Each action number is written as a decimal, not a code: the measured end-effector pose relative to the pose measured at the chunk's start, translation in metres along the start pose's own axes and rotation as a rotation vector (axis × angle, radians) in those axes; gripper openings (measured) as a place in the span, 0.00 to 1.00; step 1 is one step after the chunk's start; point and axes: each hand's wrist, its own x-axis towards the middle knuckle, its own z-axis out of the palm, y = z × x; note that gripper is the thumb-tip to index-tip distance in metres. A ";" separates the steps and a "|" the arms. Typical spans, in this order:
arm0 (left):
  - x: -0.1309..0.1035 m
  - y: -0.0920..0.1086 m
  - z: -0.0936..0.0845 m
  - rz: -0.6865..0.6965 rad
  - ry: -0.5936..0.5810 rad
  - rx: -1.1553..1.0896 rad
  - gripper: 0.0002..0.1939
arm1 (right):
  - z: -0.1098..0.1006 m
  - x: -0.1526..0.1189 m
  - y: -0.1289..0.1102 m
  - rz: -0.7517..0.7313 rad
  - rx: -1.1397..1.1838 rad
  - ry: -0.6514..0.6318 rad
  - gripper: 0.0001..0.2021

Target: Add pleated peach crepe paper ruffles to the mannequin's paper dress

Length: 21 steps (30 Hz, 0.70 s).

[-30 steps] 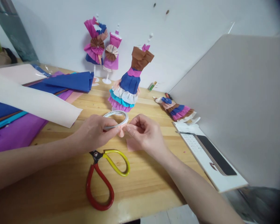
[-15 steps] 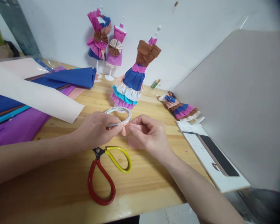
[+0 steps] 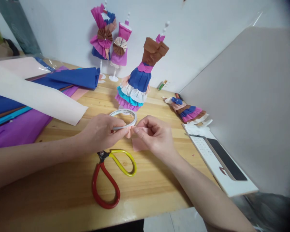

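Note:
My left hand [image 3: 103, 130] pinches a roll of white tape [image 3: 122, 111] by its near rim, tilted above the table. A strip of peach crepe paper [image 3: 140, 144] runs along that rim, bunched into small folds between the two hands. My right hand [image 3: 154, 135] is closed with thumb and fingertips on the strip, its fingers almost touching the roll. The paper's loose end hangs below the right fingers. Under my hands lie scissors [image 3: 108, 180] with one red and one yellow handle, their blades hidden beneath my left hand and wrist.
Behind the tape stands a dress form in a tiered paper dress [image 3: 139, 77]; two smaller dressed forms [image 3: 119, 45] stand by the wall. Coloured paper sheets [image 3: 70, 79] cover the left side. At right lie another paper dress [image 3: 187, 109] and a white board [image 3: 222, 161] along the partition.
The peach folds between my hands look slightly more gathered, with the fingers nearly in place. The whole view has shifted slightly.

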 end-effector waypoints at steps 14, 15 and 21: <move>-0.003 -0.008 0.007 0.088 0.010 0.020 0.18 | 0.001 0.004 0.002 0.050 -0.022 0.017 0.12; -0.004 -0.008 0.006 0.115 0.007 0.037 0.18 | 0.001 0.005 0.003 0.055 -0.026 0.017 0.13; -0.003 -0.007 0.001 0.108 -0.046 0.019 0.19 | -0.007 0.010 0.005 0.050 -0.065 -0.037 0.16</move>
